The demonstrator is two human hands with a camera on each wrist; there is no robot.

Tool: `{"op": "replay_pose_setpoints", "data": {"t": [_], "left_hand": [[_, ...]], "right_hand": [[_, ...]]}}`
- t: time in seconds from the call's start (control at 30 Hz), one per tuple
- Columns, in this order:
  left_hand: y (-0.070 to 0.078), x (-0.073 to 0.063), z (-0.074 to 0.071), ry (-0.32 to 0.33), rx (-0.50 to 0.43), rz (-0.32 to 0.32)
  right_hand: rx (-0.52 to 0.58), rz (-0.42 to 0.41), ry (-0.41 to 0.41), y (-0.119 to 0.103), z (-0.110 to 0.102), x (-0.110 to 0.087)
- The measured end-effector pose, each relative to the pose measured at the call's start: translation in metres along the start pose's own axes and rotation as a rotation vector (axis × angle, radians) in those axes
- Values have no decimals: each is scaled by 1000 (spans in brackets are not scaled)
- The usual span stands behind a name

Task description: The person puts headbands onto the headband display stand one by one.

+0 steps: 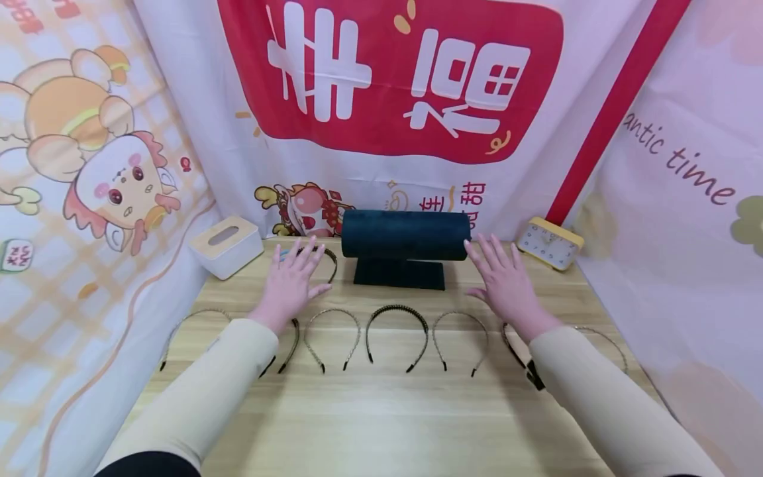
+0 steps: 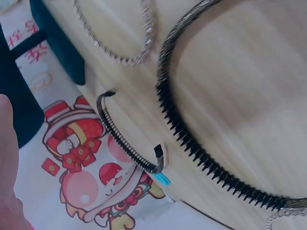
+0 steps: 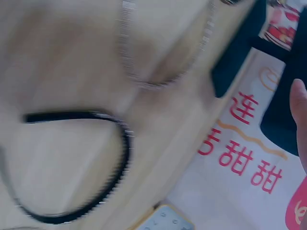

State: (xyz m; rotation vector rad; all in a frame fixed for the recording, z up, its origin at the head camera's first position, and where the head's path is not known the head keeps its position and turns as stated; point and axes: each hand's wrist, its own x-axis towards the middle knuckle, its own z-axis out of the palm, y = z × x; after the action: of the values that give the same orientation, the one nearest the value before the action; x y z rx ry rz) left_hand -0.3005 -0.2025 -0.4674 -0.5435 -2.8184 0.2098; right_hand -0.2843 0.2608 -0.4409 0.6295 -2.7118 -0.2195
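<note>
My left hand is spread with straight fingers at the left of a dark teal, roll-shaped stand, partly covering a toothed headband behind it. On the other side, my right hand reaches toward the roll's right end, fingers spread and holding nothing. Several headbands lie in a row on the table below: a black beaded one in the middle, with silvery ones on either side. Under the left forearm is a black spiked headband; near the right forearm is another black headband. Both are partly hidden in the head view.
A white tissue box with a wooden lid stands at the back left of the wooden table. A yellow-framed clock is at the back right. Printed cloths hang on three sides.
</note>
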Motion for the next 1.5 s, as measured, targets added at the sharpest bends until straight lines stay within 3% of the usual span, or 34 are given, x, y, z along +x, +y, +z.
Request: {"op": "replay_pose_setpoints", "data": {"t": [0.13, 0.37, 0.6, 0.77, 0.93, 1.13, 1.23, 1.37, 1.5], "left_hand": [[-8, 8, 1, -26, -30, -30], [-18, 14, 10, -85, -149, -108], [-28, 29, 31, -143, -265, -211], [-41, 33, 46, -172, -403, -348], [-54, 27, 57, -249, -507, -499], [-53, 28, 68, -288, -590, -624], [-53, 28, 75, -287, -626, -700], [-53, 33, 88, -274, -643, -740], [-52, 39, 93, -204, -736, -780]], "right_hand": [[65, 9, 9, 0, -3, 25], [368, -87, 105, -8, 5, 53], [426, -37, 202, -15, 11, 69], [389, -19, 253, -19, 12, 75], [299, -14, 247, -27, 21, 76], [203, 22, 214, -31, 26, 77], [152, 34, 170, -37, 27, 78], [100, 45, 155, -40, 29, 79], [66, 60, 151, -41, 28, 81]]}}
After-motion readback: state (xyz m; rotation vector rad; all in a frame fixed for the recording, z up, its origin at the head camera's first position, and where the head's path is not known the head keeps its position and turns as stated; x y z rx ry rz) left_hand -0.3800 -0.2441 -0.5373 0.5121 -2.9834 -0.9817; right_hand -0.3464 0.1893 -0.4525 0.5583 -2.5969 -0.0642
